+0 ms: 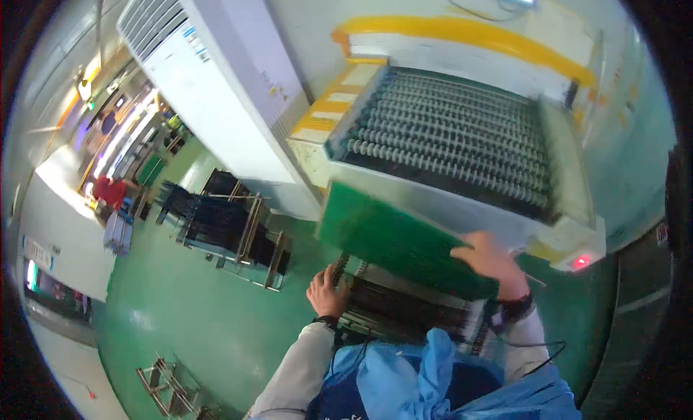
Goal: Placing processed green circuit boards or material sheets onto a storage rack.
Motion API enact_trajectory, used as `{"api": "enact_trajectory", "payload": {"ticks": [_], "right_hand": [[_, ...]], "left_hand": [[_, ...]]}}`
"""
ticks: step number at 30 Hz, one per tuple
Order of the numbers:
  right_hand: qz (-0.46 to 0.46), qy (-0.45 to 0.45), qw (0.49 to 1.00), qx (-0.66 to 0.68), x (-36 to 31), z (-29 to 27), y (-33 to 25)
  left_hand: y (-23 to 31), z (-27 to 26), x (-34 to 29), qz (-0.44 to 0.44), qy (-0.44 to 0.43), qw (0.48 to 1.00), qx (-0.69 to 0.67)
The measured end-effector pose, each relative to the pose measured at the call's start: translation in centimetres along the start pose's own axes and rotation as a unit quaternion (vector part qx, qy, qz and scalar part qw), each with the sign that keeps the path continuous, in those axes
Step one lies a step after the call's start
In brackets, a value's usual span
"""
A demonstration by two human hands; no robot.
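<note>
A flat green board [404, 239] stands tilted between the roller machine and my body. My right hand [494, 261], slightly blurred, grips its right end, with the thumb over the near face. Below the board is a slotted rack [404, 304] filled with dark, thin panels set close together. My left hand [328, 293] is at the rack's left end, its fingers curled over a dark toothed rail [341, 268]. The left hand is close to the board's lower left edge, and I cannot tell whether it touches it.
In front stands a conveyor machine [447, 138] with rows of grey ringed rollers and a red light [581, 262] at its near right corner. A tall white cabinet [224, 95] stands left of it. More racks [231, 228] of dark panels and a metal frame [170, 387] stand on the green floor.
</note>
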State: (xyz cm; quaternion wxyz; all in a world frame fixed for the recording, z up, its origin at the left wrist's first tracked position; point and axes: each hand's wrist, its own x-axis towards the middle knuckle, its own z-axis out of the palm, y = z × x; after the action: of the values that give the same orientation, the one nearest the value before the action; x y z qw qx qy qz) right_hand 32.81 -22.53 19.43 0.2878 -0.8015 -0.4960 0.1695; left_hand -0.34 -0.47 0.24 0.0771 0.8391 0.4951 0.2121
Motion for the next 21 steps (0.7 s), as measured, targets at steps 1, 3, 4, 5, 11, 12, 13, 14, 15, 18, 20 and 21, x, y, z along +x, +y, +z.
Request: {"api": "enact_trajectory", "payload": {"ticks": [1,3,4,5,11,12,13,14,15,18,20,21], "right_hand": [[0.030,0.023,0.999,0.016,0.0,-1.3,0.0],[0.074,0.117,0.985,0.106,0.1,-2.8,1.5],[0.084,0.184,0.963,0.180,0.6,-2.5,3.0],[0.091,0.249,0.931,0.252,1.1,-2.4,4.3],[0.073,0.283,0.775,0.560,4.9,-4.5,4.8],[0.035,0.243,0.733,0.635,6.0,-4.1,6.3],[0.004,0.199,0.684,0.702,7.1,-3.9,7.4],[0.012,0.193,0.666,0.721,7.9,-3.4,8.2],[0.021,0.181,0.645,0.742,8.9,-2.7,8.3],[0.033,0.147,0.597,0.788,11.8,-0.5,12.3],[0.030,0.113,0.586,0.802,14.3,0.6,14.9],[0.003,0.167,0.683,0.711,15.1,1.2,15.1]], "left_hand": [[0.0,0.0,0.0,0.000,0.000,1.000,0.004],[0.5,0.0,0.2,-0.007,-0.013,1.000,0.011],[0.4,0.1,0.2,-0.003,-0.015,1.000,0.009],[0.2,0.2,0.2,0.001,-0.018,1.000,0.007],[0.2,0.1,0.3,0.001,0.004,1.000,0.012],[0.2,0.3,0.3,0.002,0.005,1.000,0.014],[0.2,0.4,0.4,0.007,0.009,1.000,0.011],[0.1,0.5,0.2,0.011,0.013,1.000,0.008],[-0.1,0.4,0.2,0.013,0.017,1.000,0.009],[0.3,0.4,0.3,-0.003,0.005,1.000,0.006],[0.1,0.7,0.5,0.000,0.004,1.000,0.008],[0.1,0.7,0.4,0.001,0.004,1.000,0.010]]}}
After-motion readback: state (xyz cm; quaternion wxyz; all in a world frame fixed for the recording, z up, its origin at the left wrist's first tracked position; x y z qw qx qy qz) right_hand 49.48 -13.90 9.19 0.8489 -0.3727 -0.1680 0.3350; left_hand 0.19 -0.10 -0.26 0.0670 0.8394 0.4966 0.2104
